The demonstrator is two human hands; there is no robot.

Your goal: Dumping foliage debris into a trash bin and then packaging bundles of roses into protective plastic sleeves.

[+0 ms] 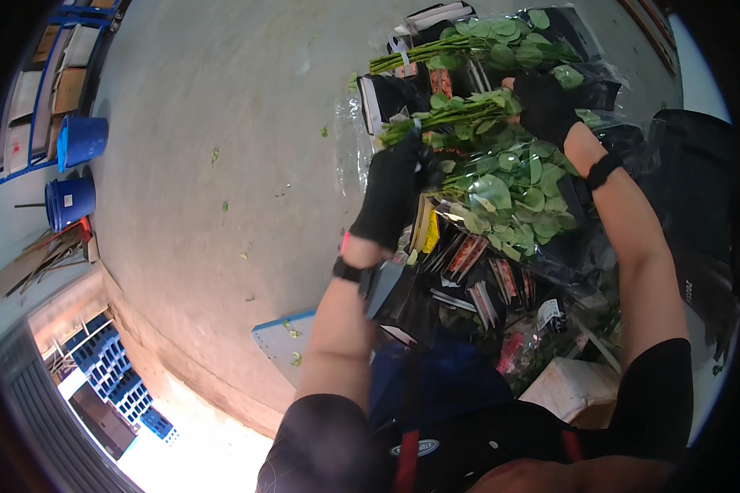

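Note:
A bunch of green leafy stems [468, 116] lies across the middle of the pile in front of me. My left hand [401, 179], in a black fingerless glove, grips its cut stem ends, though blur hides some fingers. At the leafy end, my right hand [544, 106], gloved the same way, has its thumb and fingers around the foliage. Beyond it rests another leafy bunch [499, 49], tied with a pale band [400, 50] near the stem ends. Closer to me, a third leafy bunch [521, 194] lies partly under clear plastic film.
Beneath the bunches are black plastic wraps and folded printed packaging [468, 252]. A white foam box [570, 388] stands near my body. Blue buckets [74, 200] and a blue shelf rack [46, 92] line the left side. Leaf scraps [214, 157] dot the concrete floor [240, 111].

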